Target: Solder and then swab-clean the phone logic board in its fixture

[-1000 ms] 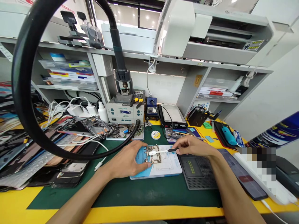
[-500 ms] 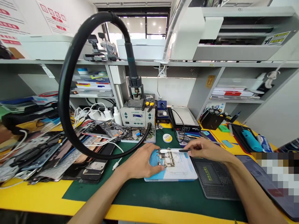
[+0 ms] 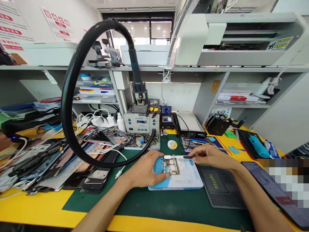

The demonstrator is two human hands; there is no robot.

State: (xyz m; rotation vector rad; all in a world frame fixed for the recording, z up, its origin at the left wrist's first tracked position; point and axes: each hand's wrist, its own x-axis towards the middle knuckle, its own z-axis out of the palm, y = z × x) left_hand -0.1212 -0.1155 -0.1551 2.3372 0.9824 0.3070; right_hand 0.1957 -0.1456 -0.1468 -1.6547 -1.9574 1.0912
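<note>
- Left hand (image 3: 147,170): spread in a wide arc over the left end of a flat blue-and-white rectangular box (image 3: 189,177), thumb and fingertips well apart; whether it gripped the board could not be told.
- Right hand (image 3: 208,156): closed in a fingertip pinch on the black handle of a slim white-headed brush (image 3: 188,157).
- Brush: extended leftward over the upper edge of a beige-and-dark irregular circuit board (image 3: 173,166).
- Board: lay on the box, beside the left thumb.
- Box: rested on a dark green mat (image 3: 154,206) covering the yellow worktop (image 3: 137,224).
</note>
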